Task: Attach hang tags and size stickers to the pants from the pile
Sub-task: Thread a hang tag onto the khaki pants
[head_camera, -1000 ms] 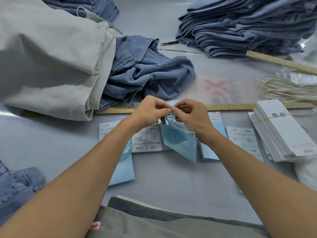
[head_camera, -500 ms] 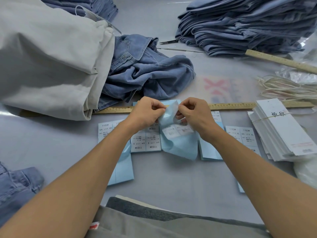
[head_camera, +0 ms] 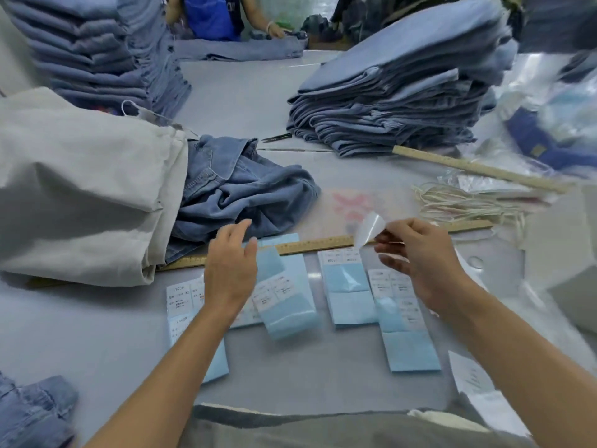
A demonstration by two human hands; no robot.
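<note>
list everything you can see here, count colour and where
sticker: one, white, pinched in right hand
sticker sheets: several, light blue, table centre
rulers: two, wooden, one above sheets, one by right stack
crumpled jeans: one, blue, spilling from sack
sack: one, off-white, left
folded jeans stacks: two, blue, rear
strings: bundle, cream, right
snips: one, dark, rear centre
left hand: open, over sheets
right hand: holds sticker

my left hand (head_camera: pixel 231 266) hung palm down ahead of me, fingers loose and slightly spread, holding nothing. my right hand (head_camera: pixel 420 253) sat level with it and well apart, thumb and fingertips (head_camera: pixel 382 244) pinched together. both forearms reached forward from the bottom corners.
</note>
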